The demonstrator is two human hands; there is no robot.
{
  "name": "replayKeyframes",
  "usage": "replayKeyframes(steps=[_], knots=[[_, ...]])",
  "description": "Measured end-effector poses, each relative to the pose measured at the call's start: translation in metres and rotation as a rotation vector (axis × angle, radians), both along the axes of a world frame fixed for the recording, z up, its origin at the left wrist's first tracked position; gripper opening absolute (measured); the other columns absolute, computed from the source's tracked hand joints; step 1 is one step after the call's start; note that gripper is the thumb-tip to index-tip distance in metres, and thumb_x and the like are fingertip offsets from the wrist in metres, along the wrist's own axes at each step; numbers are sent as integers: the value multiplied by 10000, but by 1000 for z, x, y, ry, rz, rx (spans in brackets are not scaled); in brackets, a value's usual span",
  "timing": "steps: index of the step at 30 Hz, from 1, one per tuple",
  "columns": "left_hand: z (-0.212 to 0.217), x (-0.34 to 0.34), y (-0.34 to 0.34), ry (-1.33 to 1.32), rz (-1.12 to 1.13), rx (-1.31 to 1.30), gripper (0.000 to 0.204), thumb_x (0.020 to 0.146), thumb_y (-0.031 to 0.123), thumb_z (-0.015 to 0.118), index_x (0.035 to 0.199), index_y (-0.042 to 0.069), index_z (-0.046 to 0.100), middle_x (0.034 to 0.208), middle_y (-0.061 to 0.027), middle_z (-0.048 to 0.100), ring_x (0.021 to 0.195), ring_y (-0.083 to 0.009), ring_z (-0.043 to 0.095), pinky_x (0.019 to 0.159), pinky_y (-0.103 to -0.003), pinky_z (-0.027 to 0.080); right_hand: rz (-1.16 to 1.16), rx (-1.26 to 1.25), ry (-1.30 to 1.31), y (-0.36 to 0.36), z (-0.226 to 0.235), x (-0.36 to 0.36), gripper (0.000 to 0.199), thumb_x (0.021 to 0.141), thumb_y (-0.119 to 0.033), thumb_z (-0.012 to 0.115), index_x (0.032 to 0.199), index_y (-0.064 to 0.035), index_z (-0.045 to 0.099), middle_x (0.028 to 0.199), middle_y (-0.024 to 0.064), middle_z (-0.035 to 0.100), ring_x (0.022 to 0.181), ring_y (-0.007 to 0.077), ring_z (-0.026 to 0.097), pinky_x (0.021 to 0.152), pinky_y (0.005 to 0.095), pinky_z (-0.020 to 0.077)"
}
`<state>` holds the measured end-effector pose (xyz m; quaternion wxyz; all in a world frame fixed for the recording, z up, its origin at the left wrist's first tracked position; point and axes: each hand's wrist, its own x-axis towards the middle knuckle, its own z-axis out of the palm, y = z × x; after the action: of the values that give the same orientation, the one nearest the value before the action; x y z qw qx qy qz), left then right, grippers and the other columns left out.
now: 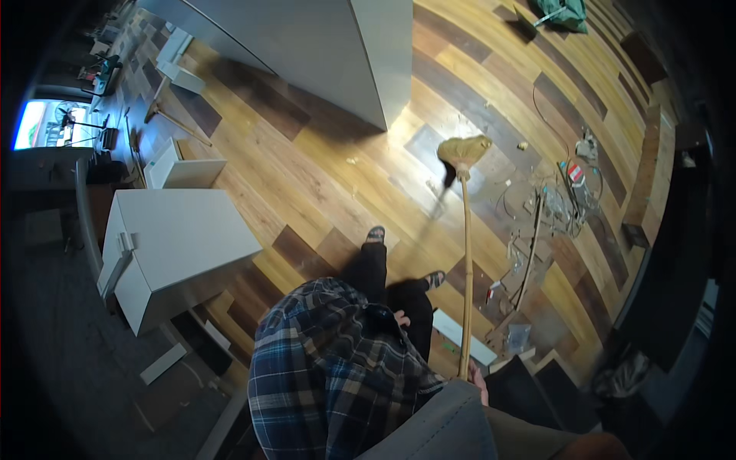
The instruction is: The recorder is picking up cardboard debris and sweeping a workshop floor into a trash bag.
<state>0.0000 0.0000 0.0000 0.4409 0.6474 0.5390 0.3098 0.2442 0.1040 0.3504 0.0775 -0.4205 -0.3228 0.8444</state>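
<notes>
A broom with a long pale bamboo handle (468, 268) slants from my right side out over the floor. Its tan bristle head (464, 149) is in the bright patch of floor, with a dark shadow beside it. My right hand (478, 382) is closed round the upper end of the handle, partly hidden by a grey sleeve. By my thigh, just past the plaid shirt, the fingers of my left hand (402, 317) show, slightly apart and with nothing visible in them. To the broom's right lies a heap of cardboard scraps and clear plastic wrap (556, 208), with a thin stick (530, 253) across it.
A large grey-white cabinet (322, 54) stands ahead. To my left is a white box-like unit (184, 238) with a smaller white piece (184, 169) behind it. A long wooden beam (648, 180) lies at right. A green bag (563, 15) sits far right. A white board (465, 337) lies near my feet.
</notes>
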Motion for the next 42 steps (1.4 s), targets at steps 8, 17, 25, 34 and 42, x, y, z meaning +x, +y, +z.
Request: replayKeyframes(steps=[8, 17, 25, 34, 42], knots=[[-25, 108, -181, -693, -163, -625, 201, 875, 180, 684, 796, 24, 583, 628, -52, 566, 623, -164, 596, 629, -296, 505, 189, -497, -385, -18, -172, -18, 330, 949, -380, 564, 995, -64, 483, 744, 118, 577, 615, 219, 595, 579, 331, 512], [13, 30, -124, -925, -328, -548, 167, 859, 210, 699, 884, 53, 650, 733, -73, 662, 645, -144, 648, 625, -303, 539, 227, -250, -512, 2, -326, 26, 263, 863, -192, 657, 989, 32, 602, 867, 130, 634, 729, 190, 630, 656, 317, 529], [-256, -219, -92, 417, 795, -298, 101, 791, 129, 622, 853, 63, 669, 802, -179, 664, 750, -364, 644, 681, -420, 521, 518, 141, -784, -15, -558, 131, 303, 913, -267, 594, 998, 12, 513, 737, 90, 577, 680, 150, 577, 582, 301, 463], [-478, -325, -167, 702, 1093, -686, 190, 736, 232, 705, 829, 67, 705, 762, -143, 686, 729, -283, 677, 691, -376, 533, -231, -261, -699, -19, -782, 183, 285, 911, -251, 599, 938, 33, 612, 786, 105, 655, 651, 229, 579, 584, 359, 442], [-591, -355, -146, 188, 1183, -651, 330, 812, 333, 716, 775, 5, 700, 678, -36, 677, 625, -96, 600, 592, -255, 472, -138, -253, -629, -71, -861, 135, 282, 911, -250, 600, 938, 30, 612, 780, 105, 653, 647, 226, 577, 580, 359, 440]])
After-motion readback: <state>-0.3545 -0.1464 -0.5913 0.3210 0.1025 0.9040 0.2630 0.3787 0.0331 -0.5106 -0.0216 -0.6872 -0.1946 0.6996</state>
